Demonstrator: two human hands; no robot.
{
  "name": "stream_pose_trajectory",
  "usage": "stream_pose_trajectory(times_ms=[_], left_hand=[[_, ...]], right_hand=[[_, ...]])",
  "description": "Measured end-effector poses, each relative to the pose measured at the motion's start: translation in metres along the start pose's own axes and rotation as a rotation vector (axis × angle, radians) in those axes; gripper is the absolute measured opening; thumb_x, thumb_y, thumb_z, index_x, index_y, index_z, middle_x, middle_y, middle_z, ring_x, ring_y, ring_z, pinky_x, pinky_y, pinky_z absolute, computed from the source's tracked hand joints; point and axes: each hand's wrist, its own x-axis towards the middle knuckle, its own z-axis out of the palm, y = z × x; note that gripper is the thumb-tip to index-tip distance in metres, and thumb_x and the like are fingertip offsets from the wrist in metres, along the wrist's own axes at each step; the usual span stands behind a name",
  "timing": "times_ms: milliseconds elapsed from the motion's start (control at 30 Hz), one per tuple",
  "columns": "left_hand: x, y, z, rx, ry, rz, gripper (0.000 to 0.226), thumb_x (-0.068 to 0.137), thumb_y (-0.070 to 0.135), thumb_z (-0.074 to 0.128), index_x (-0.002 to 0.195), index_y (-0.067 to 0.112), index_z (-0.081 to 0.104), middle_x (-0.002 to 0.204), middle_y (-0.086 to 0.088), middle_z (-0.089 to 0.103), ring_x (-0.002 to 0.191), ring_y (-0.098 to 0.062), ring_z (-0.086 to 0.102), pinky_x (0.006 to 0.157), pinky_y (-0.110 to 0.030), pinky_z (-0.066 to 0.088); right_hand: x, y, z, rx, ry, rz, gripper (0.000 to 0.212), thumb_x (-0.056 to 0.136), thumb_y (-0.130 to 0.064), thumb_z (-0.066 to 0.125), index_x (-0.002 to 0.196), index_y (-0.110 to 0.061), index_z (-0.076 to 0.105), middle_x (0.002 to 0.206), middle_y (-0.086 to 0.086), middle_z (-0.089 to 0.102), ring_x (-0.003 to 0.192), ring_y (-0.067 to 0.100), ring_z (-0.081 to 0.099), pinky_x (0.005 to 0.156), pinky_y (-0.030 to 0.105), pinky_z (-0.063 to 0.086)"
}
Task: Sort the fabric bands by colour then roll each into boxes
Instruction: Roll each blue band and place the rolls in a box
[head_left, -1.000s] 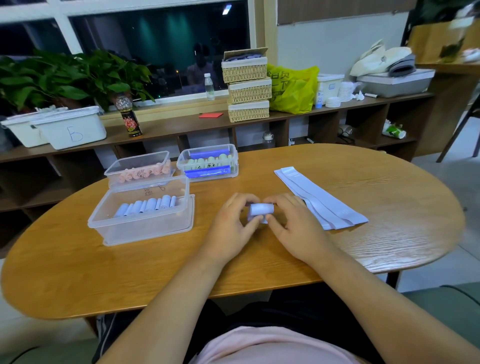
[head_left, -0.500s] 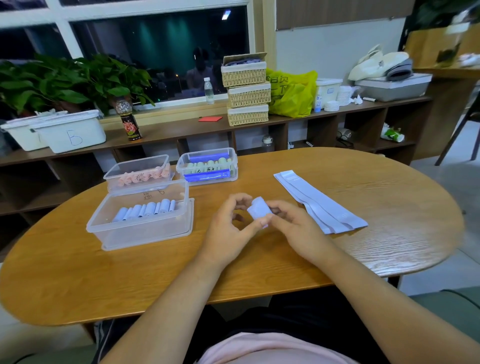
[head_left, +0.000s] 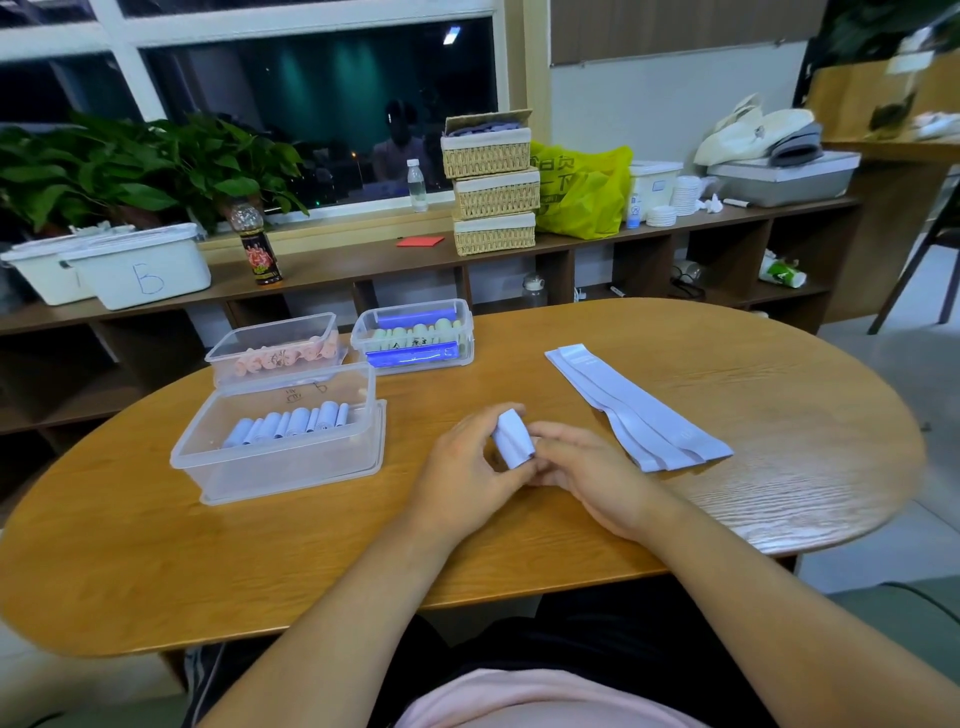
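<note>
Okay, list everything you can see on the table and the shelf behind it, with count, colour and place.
rolled band: one, pale lilac, held between both hands
flat bands: small stack, pale lilac, table right
near box: one, clear, holds lilac rolls, table left
pink-roll box: one, clear, behind it
blue-latched box: one, clear, pale green rolls, table centre back
table: one, wooden, oval
wicker baskets: three, stacked on shelf
plastic bag: one, yellow-green, beside baskets
white bins: two, shelf left
plants: green, by window
left hand: gripping roll
right hand: gripping roll
</note>
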Motion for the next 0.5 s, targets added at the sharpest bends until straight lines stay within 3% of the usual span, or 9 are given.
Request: stream_pose_trajectory(times_ms=[100,167,233,333,433,500], left_hand=[[-0.0008,-0.0025,0.0043,0.069,0.007,-0.008,0.061,0.085,0.037,0.087,0.141,0.028,0.065,0.135,0.015,0.068,0.126,-0.002,0.061,0.107,-0.026,0.049],[-0.0017,-0.0023,0.0057,0.122,-0.005,0.009,0.059,0.087,0.033,0.084,0.142,0.027,0.064,0.136,0.012,0.069,0.125,-0.007,0.061,0.106,-0.026,0.046],[-0.0015,-0.0015,0.0056,0.173,-0.023,0.042,0.057,0.089,0.030,0.081,0.143,0.023,0.063,0.136,0.008,0.069,0.124,-0.008,0.059,0.108,-0.026,0.043],[0.0012,-0.0027,0.0069,0.185,-0.069,0.109,0.060,0.089,0.036,0.075,0.145,0.020,0.059,0.140,0.006,0.066,0.130,-0.008,0.057,0.113,-0.037,0.046],[0.0013,-0.0019,0.0056,0.111,-0.042,0.112,0.065,0.089,0.041,0.082,0.145,0.023,0.056,0.141,0.013,0.061,0.132,-0.002,0.052,0.110,-0.021,0.042],[0.0011,-0.0032,0.0029,0.081,0.000,0.108,0.063,0.085,0.039,0.088,0.138,0.023,0.059,0.134,0.014,0.061,0.126,-0.001,0.053,0.105,-0.018,0.043]], right_hand=[[0.0028,0.0053,-0.0041,0.018,0.094,-0.014,0.034,0.108,-0.011,0.047,0.119,-0.015,0.079,0.116,0.016,0.076,0.104,0.031,0.069,0.101,0.044,0.057],[0.0027,0.0068,-0.0061,0.019,0.114,-0.031,0.033,0.104,-0.023,0.050,0.117,-0.010,0.077,0.119,0.024,0.073,0.113,0.044,0.067,0.102,0.045,0.057],[0.0010,0.0064,-0.0030,-0.055,0.097,-0.062,0.027,0.101,-0.031,0.064,0.115,-0.013,0.077,0.115,0.018,0.076,0.115,0.040,0.069,0.105,0.050,0.056],[0.0020,0.0080,0.0003,-0.208,0.142,-0.096,0.021,0.094,-0.024,0.080,0.114,-0.023,0.077,0.111,0.002,0.080,0.110,0.024,0.075,0.107,0.052,0.054],[0.0030,0.0061,-0.0027,-0.094,0.156,-0.082,0.022,0.096,-0.019,0.077,0.118,-0.017,0.077,0.112,0.007,0.080,0.110,0.023,0.075,0.106,0.047,0.055],[0.0024,0.0029,-0.0053,0.005,0.139,-0.061,0.022,0.099,-0.015,0.073,0.121,-0.012,0.076,0.113,0.014,0.078,0.108,0.025,0.074,0.101,0.043,0.056]])
